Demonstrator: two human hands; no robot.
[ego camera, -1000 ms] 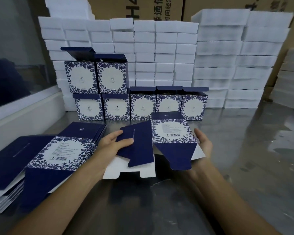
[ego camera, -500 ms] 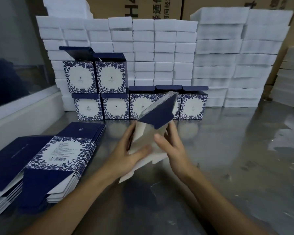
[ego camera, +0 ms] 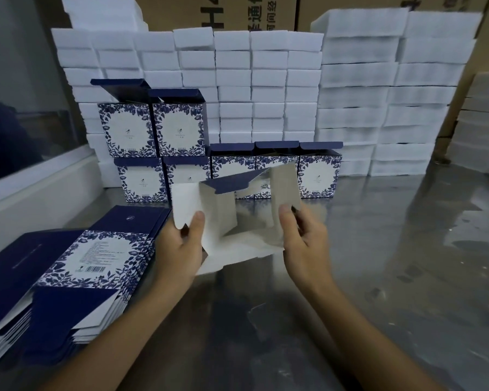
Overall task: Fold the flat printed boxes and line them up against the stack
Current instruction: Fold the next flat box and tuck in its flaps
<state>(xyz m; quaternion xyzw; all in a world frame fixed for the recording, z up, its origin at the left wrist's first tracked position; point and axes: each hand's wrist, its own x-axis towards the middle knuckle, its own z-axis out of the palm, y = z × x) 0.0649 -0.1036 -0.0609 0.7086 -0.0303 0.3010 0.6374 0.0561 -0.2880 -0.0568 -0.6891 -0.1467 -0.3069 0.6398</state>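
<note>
Left hand point(ego camera: 178, 249) and right hand point(ego camera: 302, 241) each grip a side of the half-opened, hollow box point(ego camera: 237, 218).

The half-opened box point(ego camera: 232, 221) is thin paperboard, matt off-white inside, with a smooth navy flap. The flat printed boxes point(ego camera: 76, 266) are the same card, matt navy with a blue leaf print on white panels. The folded boxes point(ego camera: 318, 176) look matt too. The white blocks point(ego camera: 268, 80) behind look like soft, faintly grainy foam. The tabletop point(ego camera: 407, 249) is dull grey metal with a smeared sheen.
</note>
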